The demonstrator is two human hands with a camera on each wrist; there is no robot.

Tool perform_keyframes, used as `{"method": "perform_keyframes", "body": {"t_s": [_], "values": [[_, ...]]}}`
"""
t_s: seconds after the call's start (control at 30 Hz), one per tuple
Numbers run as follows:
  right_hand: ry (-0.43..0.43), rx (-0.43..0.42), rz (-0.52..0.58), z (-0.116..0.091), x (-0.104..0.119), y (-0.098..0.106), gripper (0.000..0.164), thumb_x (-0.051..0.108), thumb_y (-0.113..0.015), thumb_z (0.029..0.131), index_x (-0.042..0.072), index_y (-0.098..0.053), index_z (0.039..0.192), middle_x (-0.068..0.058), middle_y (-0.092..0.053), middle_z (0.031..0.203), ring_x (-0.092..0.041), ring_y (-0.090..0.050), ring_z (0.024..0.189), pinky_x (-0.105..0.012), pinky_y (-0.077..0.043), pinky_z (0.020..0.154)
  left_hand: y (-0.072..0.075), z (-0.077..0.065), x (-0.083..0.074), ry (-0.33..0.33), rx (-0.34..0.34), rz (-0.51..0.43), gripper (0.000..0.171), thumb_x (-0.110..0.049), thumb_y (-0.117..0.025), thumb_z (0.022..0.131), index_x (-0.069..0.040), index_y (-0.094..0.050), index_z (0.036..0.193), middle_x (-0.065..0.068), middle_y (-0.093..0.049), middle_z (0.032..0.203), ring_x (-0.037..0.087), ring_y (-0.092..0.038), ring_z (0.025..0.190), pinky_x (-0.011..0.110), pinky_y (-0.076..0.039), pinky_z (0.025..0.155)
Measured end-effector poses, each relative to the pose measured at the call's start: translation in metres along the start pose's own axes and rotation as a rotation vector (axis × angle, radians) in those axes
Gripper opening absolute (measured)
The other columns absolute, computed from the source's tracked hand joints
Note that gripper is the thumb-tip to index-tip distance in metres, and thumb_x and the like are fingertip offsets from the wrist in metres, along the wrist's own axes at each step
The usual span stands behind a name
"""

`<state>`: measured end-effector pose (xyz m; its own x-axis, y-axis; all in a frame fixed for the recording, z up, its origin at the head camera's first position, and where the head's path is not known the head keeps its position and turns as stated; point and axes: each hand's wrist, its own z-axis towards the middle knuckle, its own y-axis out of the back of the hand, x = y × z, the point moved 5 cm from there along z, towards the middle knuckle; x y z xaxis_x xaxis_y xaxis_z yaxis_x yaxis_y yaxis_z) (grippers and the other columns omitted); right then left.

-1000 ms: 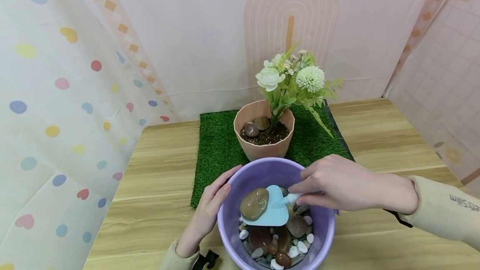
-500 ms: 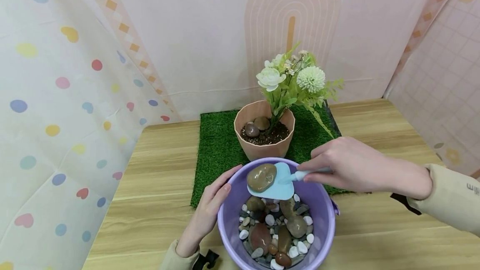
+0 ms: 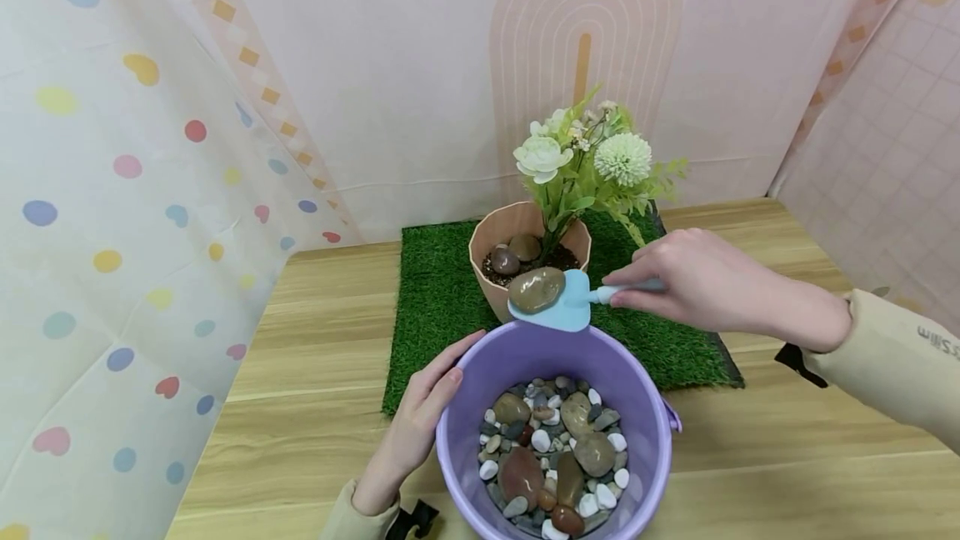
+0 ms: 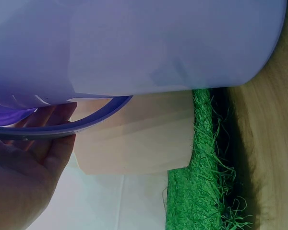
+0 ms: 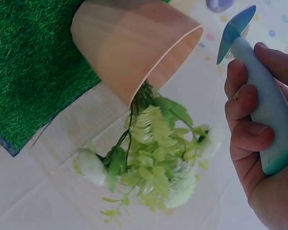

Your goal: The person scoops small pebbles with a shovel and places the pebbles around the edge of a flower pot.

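In the head view my right hand (image 3: 697, 277) grips the handle of a light blue toy shovel (image 3: 573, 298). A large smooth brown stone (image 3: 537, 289) lies on its blade, over the far rim of the purple bucket (image 3: 651, 390) and overlapping the front of the flowerpot (image 3: 491, 294). Fingers wrap the shovel's pale handle (image 5: 264, 100) in the right wrist view. My left hand (image 3: 423, 407) rests against the bucket's left side, fingers fairly straight along the rim. The left wrist view shows its fingers behind the bucket's folded-down handle (image 4: 81, 125).
Many mixed stones (image 3: 555, 448) cover the bucket's bottom. The pot holds dark soil, two stones (image 3: 505, 260) and white artificial flowers (image 3: 542, 158). It stands on a green turf mat (image 3: 431, 307) on the wooden table (image 3: 315, 382), before a patterned cloth backdrop (image 3: 420, 90).
My right hand has lifted the shovel with the brown stone out of the bucket, up and away toward the flowerpot. My left hand stays at the bucket's side.
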<state>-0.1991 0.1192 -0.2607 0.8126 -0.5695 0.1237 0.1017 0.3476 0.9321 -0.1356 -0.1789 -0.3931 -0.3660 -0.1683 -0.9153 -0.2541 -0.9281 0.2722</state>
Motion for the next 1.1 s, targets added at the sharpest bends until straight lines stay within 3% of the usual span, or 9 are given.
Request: {"method": "perform_keyframes", "body": {"t_s": [0.23, 0.43, 0.6, 0.83, 0.93, 1.1], "values": [[-0.068, 0.006, -0.005, 0.011, -0.014, -0.001, 0.016, 0.028, -0.076, 0.097, 0.021, -0.085, 0.109, 0.006, -0.081, 0.085, 0.002, -0.061, 0.062, -0.030, -0.054, 0.058, 0.000, 0.000, 0.000, -0.001, 0.005, -0.005, 0.047, -0.013, -0.036, 0.112, -0.004, -0.048, 0.157, 0.031, -0.056, 0.151, 0.002, -0.065, 0.128, 0.024, -0.058, 0.102], [-0.083, 0.030, -0.008, 0.023, -0.021, -0.006, 0.016, 0.028, -0.075, 0.098, 0.022, -0.085, 0.109, 0.007, -0.080, 0.080, 0.000, -0.054, 0.057, -0.029, -0.048, 0.054, 0.000, 0.000, 0.000, -0.010, 0.003, 0.000, 0.047, -0.012, -0.036, 0.112, -0.004, -0.048, 0.157, 0.031, -0.057, 0.150, 0.002, -0.065, 0.128, 0.023, -0.058, 0.102], [-0.105, 0.048, -0.010, 0.034, -0.024, -0.012, 0.018, 0.026, -0.075, 0.098, 0.018, -0.085, 0.109, 0.001, -0.083, 0.086, -0.004, -0.061, 0.058, -0.031, -0.050, 0.053, -0.001, 0.000, -0.001, -0.011, 0.001, -0.001, 0.047, -0.012, -0.036, 0.112, -0.002, -0.047, 0.157, 0.032, -0.056, 0.150, 0.002, -0.065, 0.128, 0.023, -0.057, 0.103], [-0.119, 0.073, -0.008, 0.048, -0.028, -0.024, 0.017, 0.026, -0.075, 0.097, 0.017, -0.085, 0.107, -0.002, -0.084, 0.092, -0.016, -0.074, 0.070, -0.039, -0.060, 0.063, -0.001, 0.000, -0.002, -0.005, 0.002, 0.003, 0.047, -0.012, -0.036, 0.112, -0.002, -0.047, 0.157, 0.032, -0.055, 0.151, 0.001, -0.064, 0.129, 0.023, -0.057, 0.103], [-0.118, 0.091, 0.001, 0.055, -0.028, -0.028, 0.015, 0.025, -0.075, 0.098, 0.018, -0.086, 0.105, -0.001, -0.084, 0.095, -0.020, -0.076, 0.076, -0.042, -0.061, 0.068, -0.001, 0.000, -0.002, -0.009, 0.002, 0.009, 0.047, -0.012, -0.036, 0.112, -0.003, -0.048, 0.157, 0.032, -0.056, 0.151, 0.002, -0.065, 0.128, 0.024, -0.058, 0.102], [-0.109, 0.115, 0.000, 0.068, -0.025, -0.034, 0.014, 0.025, -0.074, 0.098, 0.020, -0.086, 0.095, 0.002, -0.083, 0.090, -0.016, -0.071, 0.071, -0.041, -0.058, 0.068, 0.000, 0.000, -0.002, -0.013, 0.002, 0.020, 0.047, -0.011, -0.036, 0.111, -0.004, -0.048, 0.157, 0.031, -0.057, 0.150, 0.003, -0.065, 0.128, 0.023, -0.058, 0.102]]}}
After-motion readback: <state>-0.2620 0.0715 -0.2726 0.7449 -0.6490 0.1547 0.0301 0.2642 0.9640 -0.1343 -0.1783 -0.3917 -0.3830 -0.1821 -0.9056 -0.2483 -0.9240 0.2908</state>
